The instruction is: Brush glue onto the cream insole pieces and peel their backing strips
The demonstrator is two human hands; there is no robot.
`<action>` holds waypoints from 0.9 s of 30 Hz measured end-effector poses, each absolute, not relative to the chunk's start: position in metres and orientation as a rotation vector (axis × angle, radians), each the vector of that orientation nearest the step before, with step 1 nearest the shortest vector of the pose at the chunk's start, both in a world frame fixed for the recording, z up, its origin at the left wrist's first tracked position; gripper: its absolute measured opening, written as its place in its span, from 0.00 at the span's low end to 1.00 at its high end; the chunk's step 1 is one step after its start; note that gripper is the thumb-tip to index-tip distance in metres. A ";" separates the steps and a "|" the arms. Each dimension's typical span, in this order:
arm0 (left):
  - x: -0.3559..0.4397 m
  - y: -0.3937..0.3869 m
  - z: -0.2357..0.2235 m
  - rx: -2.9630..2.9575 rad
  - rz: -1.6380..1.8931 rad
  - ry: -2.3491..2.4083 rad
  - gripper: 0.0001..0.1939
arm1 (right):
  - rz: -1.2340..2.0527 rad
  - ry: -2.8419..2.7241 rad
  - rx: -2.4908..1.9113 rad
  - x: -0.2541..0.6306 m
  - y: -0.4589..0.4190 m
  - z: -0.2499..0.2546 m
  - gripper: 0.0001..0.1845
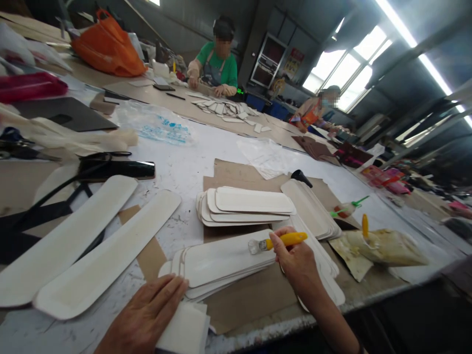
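Right hand (300, 265) grips paintbrush (263, 245); left hand (147, 309) lies flat

The bristles are at the top panel of the near stack (228, 259), mid-table; the left fingers press its left end, well apart from the right hand. Brushwork looks under way on that panel, with others beneath; which are finished cannot be told. Behind sits another white stack (254, 200). Two long panels (110, 255) lie leftward, a stained bag (394, 248) rightward. Across the table, a person in green (226, 66) handles pieces.

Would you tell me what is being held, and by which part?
The right hand holds a brush by its yellow handle, near the metal collar; the left hand rests on white pieces.
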State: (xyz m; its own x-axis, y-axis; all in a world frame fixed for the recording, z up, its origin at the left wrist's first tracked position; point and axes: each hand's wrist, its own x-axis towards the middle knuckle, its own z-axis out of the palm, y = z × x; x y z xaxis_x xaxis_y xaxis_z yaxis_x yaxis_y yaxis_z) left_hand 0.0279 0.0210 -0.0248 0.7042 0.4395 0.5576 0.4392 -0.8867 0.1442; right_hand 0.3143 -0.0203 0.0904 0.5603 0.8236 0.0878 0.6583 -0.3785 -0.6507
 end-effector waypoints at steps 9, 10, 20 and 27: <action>0.029 0.026 -0.032 2.926 1.054 0.673 0.19 | 0.072 -1.240 -2.302 0.347 -0.036 0.103 0.11; 0.029 0.026 -0.030 2.937 1.048 0.671 0.18 | 0.100 -1.233 -2.283 0.344 -0.038 0.107 0.11; 0.033 0.021 -0.008 3.028 0.892 0.783 0.17 | 0.920 -1.107 -1.639 0.242 -0.011 0.087 0.15; 0.032 0.020 -0.012 3.054 0.875 0.782 0.17 | 0.695 -1.263 -1.809 0.252 -0.009 0.072 0.15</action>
State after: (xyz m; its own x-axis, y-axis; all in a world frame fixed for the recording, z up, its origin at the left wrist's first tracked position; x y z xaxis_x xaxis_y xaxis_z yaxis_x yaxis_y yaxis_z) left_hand 0.0321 0.0198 -0.0123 0.7439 0.4097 0.5279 0.4791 -0.8778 0.0061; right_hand 0.2518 -0.0090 0.0724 0.3490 0.9371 0.0086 0.4939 -0.1762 -0.8515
